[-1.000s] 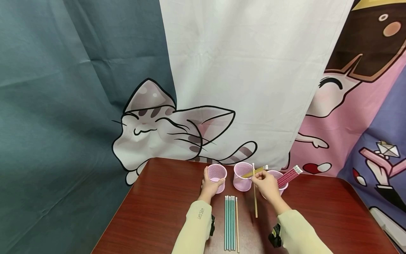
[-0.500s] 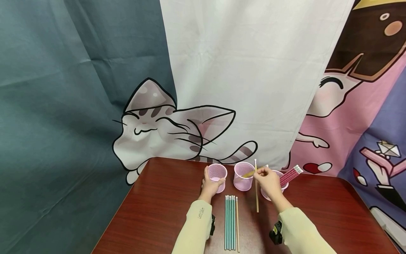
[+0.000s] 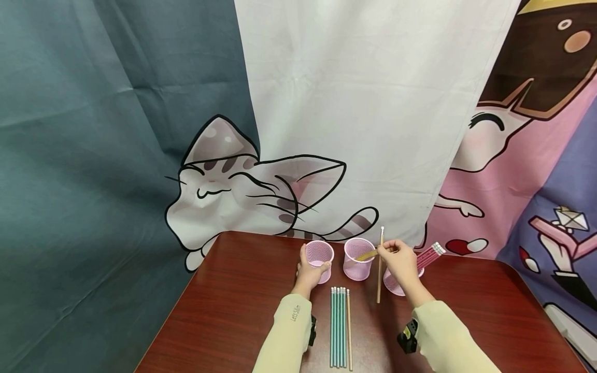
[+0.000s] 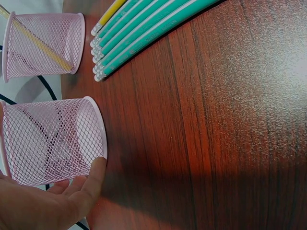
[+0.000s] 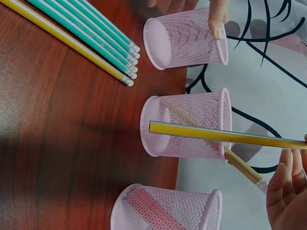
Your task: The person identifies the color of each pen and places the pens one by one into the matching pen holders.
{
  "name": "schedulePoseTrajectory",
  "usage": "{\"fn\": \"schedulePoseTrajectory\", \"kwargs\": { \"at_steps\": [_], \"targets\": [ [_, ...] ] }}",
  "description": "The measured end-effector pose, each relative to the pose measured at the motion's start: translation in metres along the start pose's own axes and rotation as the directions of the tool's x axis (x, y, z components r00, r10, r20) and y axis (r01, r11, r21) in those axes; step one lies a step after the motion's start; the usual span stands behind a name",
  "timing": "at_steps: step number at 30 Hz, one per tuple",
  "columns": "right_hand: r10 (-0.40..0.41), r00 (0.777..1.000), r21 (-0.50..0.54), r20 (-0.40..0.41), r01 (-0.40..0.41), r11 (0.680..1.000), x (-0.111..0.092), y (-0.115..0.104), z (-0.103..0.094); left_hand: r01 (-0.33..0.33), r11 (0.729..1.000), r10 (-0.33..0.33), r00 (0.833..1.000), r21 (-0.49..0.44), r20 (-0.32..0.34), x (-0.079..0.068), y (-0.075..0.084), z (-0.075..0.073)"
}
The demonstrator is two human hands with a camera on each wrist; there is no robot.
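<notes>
My left hand grips the leftmost pink mesh pencil cup, fingers and thumb round its side; no pencil shows in it. My right hand pinches a yellow pencil near its eraser end. That pencil stands nearly upright just right of the middle mesh cup, its lower end above the table in the head view. Inside the middle cup leans another yellow pencil, eraser end out over the rim. Behind my right hand is the right-hand mesh cup, with dark pink pencils leaning out of it.
Several teal pencils lie side by side on the reddish-brown table, erasers toward the cups. One more yellow pencil lies along their right side. A printed cloth hangs behind the table's back edge.
My right hand has moved a little right and up with the yellow pencil, whose lower end has risen off to the right. My left hand and its cup have stayed put.
</notes>
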State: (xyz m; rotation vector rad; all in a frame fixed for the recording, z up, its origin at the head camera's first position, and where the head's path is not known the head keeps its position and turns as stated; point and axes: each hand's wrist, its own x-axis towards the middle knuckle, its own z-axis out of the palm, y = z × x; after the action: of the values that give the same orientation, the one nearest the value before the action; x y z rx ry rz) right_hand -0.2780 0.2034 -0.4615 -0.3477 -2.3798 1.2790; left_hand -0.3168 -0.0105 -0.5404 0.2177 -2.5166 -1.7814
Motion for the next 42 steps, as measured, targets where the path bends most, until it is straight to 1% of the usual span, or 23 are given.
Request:
{"fn": "schedulePoseTrajectory", "kwargs": {
  "at_steps": [5,9,14,18,25,37,42],
  "targets": [
    [-0.001,1.000,0.025,-0.011,0.001,1.000,0.003,-0.002,-0.002,-0.002,1.000,0.002,1.000,-0.001,-0.002,0.000,0.000,-0.001],
    [0.003,0.999,0.056,-0.038,-0.001,0.998,0.004,-0.004,-0.002,0.000,1.000,0.000,1.000,0.000,-0.003,0.000,0.000,-0.001],
    [0.005,0.996,0.100,-0.090,0.004,0.995,0.004,-0.007,-0.004,0.000,1.000,0.000,1.000,-0.001,-0.001,0.000,0.000,-0.001],
    [0.022,0.994,0.135,-0.109,-0.007,0.991,0.006,-0.007,-0.005,-0.003,1.000,0.003,1.000,0.004,0.000,0.000,0.001,-0.001],
    [0.038,0.993,0.186,-0.111,-0.017,0.982,0.008,-0.011,-0.007,-0.002,1.000,0.002,1.000,0.003,0.004,0.000,0.001,-0.001],
    [0.041,0.993,0.234,-0.115,-0.013,0.972,0.012,-0.016,-0.012,-0.005,1.000,0.005,1.000,0.001,0.000,0.000,0.000,-0.001],
    [0.053,0.992,0.287,-0.113,-0.019,0.958,0.014,-0.019,-0.013,-0.005,1.000,0.005,1.000,0.002,0.001,0.001,0.000,-0.001]
  ]
}}
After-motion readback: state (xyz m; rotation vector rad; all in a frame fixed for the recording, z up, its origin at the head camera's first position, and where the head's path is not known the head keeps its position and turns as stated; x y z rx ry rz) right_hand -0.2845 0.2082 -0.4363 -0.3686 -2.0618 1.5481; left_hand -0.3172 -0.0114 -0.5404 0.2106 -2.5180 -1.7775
